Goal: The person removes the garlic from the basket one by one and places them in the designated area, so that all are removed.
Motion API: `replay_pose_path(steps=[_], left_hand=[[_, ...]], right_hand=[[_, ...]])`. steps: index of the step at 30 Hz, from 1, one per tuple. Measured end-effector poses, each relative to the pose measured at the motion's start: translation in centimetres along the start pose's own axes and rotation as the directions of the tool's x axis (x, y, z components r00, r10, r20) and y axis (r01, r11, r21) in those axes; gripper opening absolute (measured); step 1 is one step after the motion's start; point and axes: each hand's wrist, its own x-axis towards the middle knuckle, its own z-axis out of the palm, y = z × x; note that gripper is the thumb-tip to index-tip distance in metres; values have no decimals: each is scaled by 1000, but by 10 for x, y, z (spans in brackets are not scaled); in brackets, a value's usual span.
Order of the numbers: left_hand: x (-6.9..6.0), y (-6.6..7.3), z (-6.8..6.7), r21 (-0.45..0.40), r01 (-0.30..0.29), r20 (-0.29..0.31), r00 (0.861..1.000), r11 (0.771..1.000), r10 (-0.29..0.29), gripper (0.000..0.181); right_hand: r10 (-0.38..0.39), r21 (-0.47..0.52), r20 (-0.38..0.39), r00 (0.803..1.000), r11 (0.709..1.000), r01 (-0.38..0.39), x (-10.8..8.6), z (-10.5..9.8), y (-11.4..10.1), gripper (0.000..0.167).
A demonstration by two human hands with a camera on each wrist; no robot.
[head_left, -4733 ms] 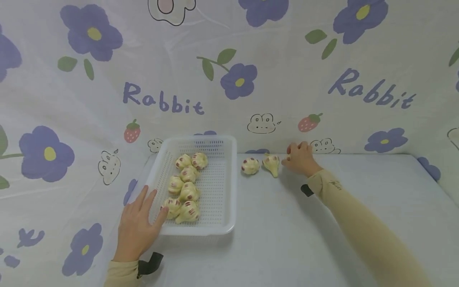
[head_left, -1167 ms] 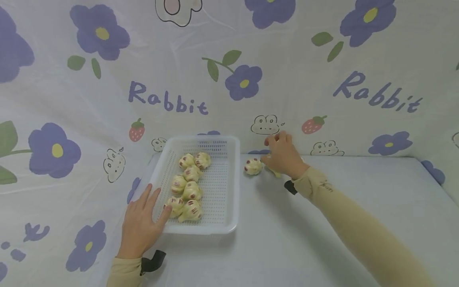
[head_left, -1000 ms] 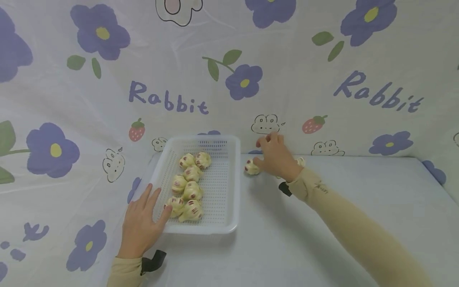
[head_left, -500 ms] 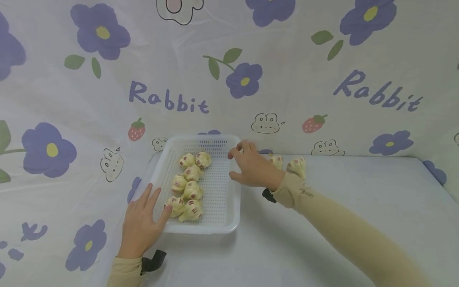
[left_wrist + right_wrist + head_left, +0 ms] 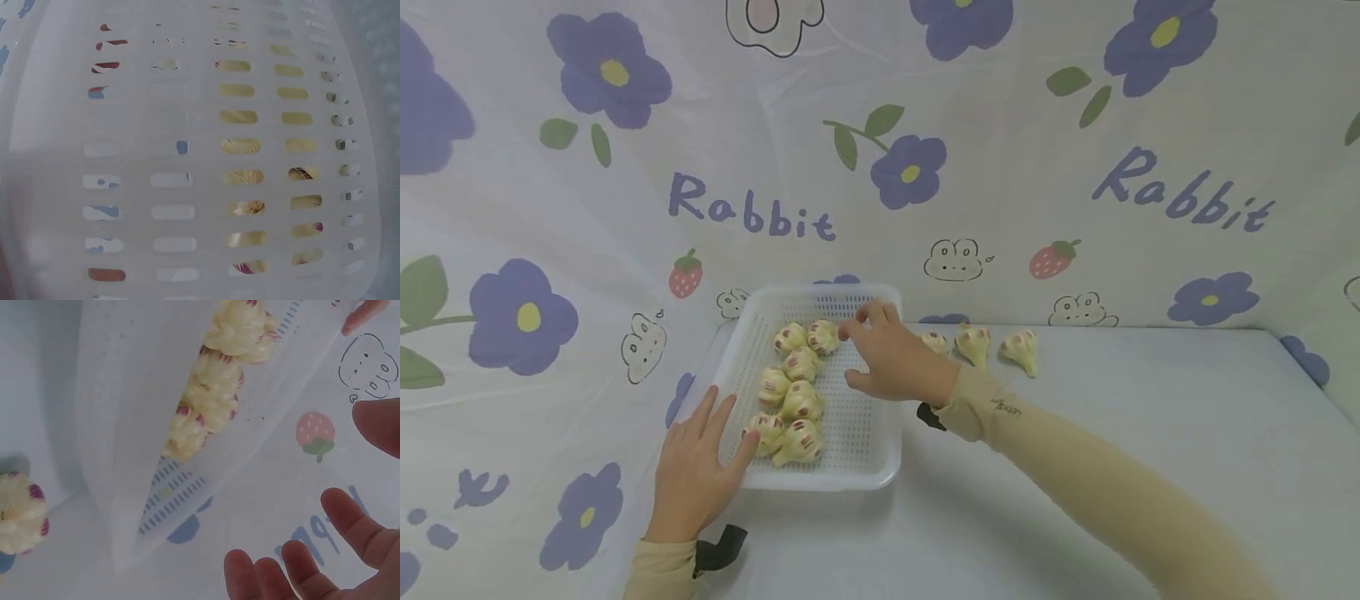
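Observation:
Several pale garlic bulbs [image 5: 801, 402] with purple marks lie in the left half of a white plastic basket [image 5: 892, 433]. My left hand [image 5: 694, 475] rests at the basket's left rim, fingers straight and thumb reaching over the edge near the front bulbs. My right hand [image 5: 895, 354] is above the basket's right side, fingers spread and bent loosely, holding nothing. In the right wrist view its fingers [image 5: 306, 569] stand apart from one another, and bulbs [image 5: 212, 387] show inside the basket. The left wrist view shows only the basket's slotted wall [image 5: 172, 212], with bulbs behind it.
Right of the basket, three garlic bulbs lie in a row by the back edge: one partly behind the right hand [image 5: 935, 342], a middle bulb [image 5: 973, 344] and a right bulb [image 5: 1020, 350]. A flower-printed cloth [image 5: 1000, 150] hangs behind the white table [image 5: 1120, 433].
My right hand has moved left from the garlic row, past the nearest bulb, to above the basket; the row's bulbs show again. The left hand stays at the rim.

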Motion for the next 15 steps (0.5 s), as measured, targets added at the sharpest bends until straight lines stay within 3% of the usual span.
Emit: replay_pose_path(steps=[15], left_hand=[[-2, 7, 0, 11, 5, -15, 1000, 1000, -4, 59]], right_hand=[[-136, -103, -7, 991, 985, 135, 16, 13, -31, 46]])
